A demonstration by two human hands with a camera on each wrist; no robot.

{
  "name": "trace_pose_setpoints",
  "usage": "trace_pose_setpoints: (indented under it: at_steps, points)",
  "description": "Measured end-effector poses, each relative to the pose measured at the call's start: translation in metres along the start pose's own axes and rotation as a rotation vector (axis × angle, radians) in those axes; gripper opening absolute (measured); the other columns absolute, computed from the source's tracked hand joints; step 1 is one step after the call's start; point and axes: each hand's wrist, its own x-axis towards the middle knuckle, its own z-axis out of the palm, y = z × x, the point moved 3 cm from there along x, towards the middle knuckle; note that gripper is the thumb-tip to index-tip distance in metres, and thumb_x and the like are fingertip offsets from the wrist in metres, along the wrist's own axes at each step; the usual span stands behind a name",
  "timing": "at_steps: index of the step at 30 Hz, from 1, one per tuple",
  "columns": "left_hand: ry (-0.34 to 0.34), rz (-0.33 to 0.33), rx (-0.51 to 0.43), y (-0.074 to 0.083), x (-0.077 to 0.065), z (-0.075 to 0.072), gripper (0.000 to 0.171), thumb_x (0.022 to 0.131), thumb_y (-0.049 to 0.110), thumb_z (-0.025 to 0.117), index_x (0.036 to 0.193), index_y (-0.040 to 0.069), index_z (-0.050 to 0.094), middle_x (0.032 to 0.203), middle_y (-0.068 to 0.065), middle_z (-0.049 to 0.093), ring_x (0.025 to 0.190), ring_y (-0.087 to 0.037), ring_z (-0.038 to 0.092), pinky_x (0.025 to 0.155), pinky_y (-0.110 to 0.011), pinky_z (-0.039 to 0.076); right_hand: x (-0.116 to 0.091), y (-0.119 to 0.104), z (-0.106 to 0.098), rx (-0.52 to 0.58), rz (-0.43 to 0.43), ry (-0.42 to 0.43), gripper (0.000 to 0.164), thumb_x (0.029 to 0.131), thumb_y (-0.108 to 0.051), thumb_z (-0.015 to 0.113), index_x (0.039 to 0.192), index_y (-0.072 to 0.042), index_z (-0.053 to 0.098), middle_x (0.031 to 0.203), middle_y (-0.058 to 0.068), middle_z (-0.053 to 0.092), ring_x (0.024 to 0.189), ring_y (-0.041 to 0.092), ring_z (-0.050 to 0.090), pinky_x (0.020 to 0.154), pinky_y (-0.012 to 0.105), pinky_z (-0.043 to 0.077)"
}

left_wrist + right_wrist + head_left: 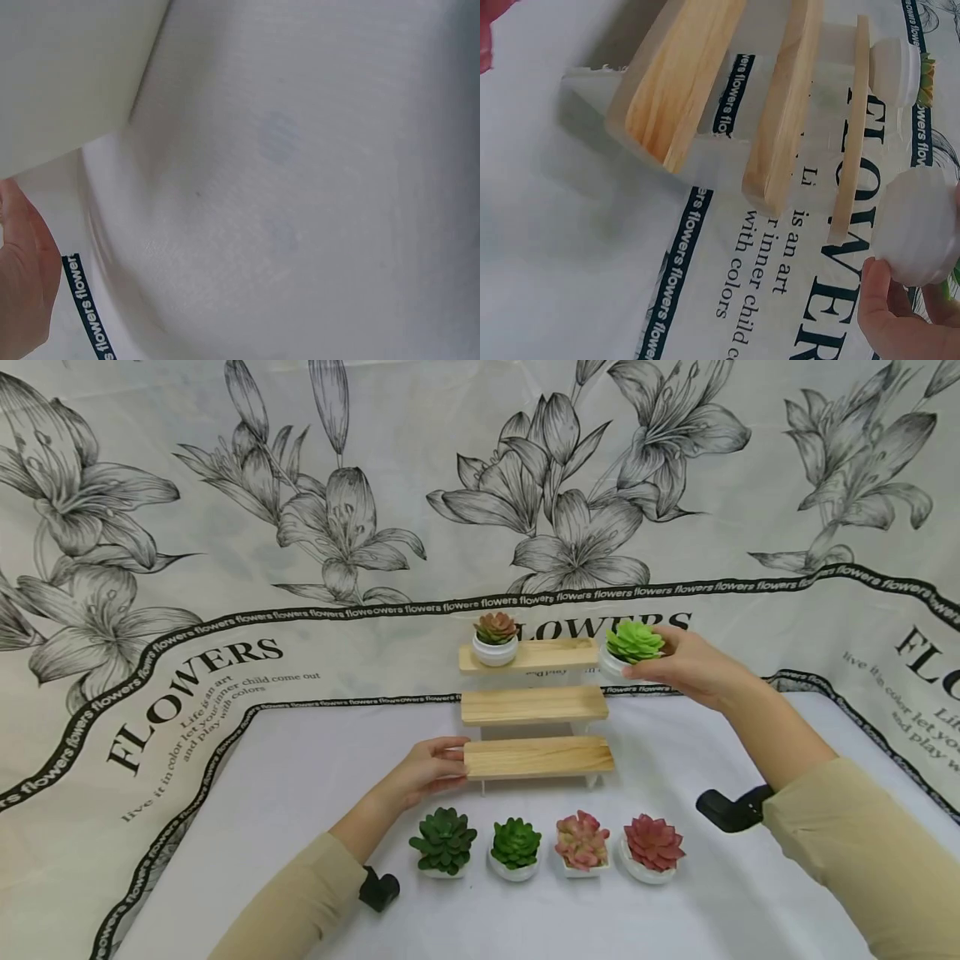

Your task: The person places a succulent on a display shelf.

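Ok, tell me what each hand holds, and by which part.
The right hand grips the light green succulent by its white pot. The left hand rests on the wooden stand's bottom shelf.

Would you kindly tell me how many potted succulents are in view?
6. Four stand in a row on the table: dark green, green, pink-green, red. One sits on the top shelf; the right hand holds a light green one.

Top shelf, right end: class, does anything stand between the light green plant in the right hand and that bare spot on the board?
Nothing visible does. The right hand holds the light green plant just off the top shelf, whose right end is bare. The only pot there, the reddish plant, sits at the left end.
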Motion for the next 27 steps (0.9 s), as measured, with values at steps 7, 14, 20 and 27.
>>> trace_pose_setpoints:
  at_steps: [7,14,20,27]
  points:
    - [0.011,-0.02,-0.012,0.001,-0.001,0.0,0.051,0.083,-0.012,0.057,0.132,-0.003,0.048,0.116,-0.02,0.055,0.083,-0.017,0.06,0.081,-0.034,0.056,0.025,-0.014,0.023,0.063,0.007,0.028,0.086,0.084,-0.004,0.065,0.149,-0.003,0.009,0.143,0.024,0.021,0.128,0.034,0.028,0.11,0.047,0.027]
    - [0.019,-0.027,-0.019,0.004,-0.001,0.002,0.05,0.083,-0.013,0.057,0.131,-0.002,0.05,0.115,-0.02,0.056,0.084,-0.019,0.06,0.081,-0.035,0.055,0.047,-0.015,0.033,0.085,-0.012,0.077,0.082,0.083,-0.006,0.066,0.148,-0.001,0.017,0.14,0.023,0.028,0.126,0.033,0.034,0.108,0.045,0.031]
    - [0.016,-0.032,-0.016,0.005,-0.003,0.002,0.05,0.084,-0.013,0.056,0.132,-0.002,0.048,0.119,-0.023,0.054,0.086,-0.02,0.061,0.083,-0.036,0.055,0.058,-0.015,0.038,0.078,-0.021,0.1,0.079,0.083,-0.006,0.066,0.146,0.0,0.02,0.137,0.022,0.031,0.121,0.031,0.038,0.104,0.043,0.037]
    - [0.022,-0.035,-0.023,0.004,-0.003,0.001,0.05,0.084,-0.013,0.056,0.132,-0.002,0.048,0.118,-0.022,0.055,0.086,-0.02,0.061,0.082,-0.035,0.055,0.066,-0.016,0.045,0.082,-0.028,0.153,0.074,0.083,-0.006,0.067,0.144,0.001,0.026,0.125,0.017,0.039,0.113,0.028,0.042,0.101,0.042,0.04]
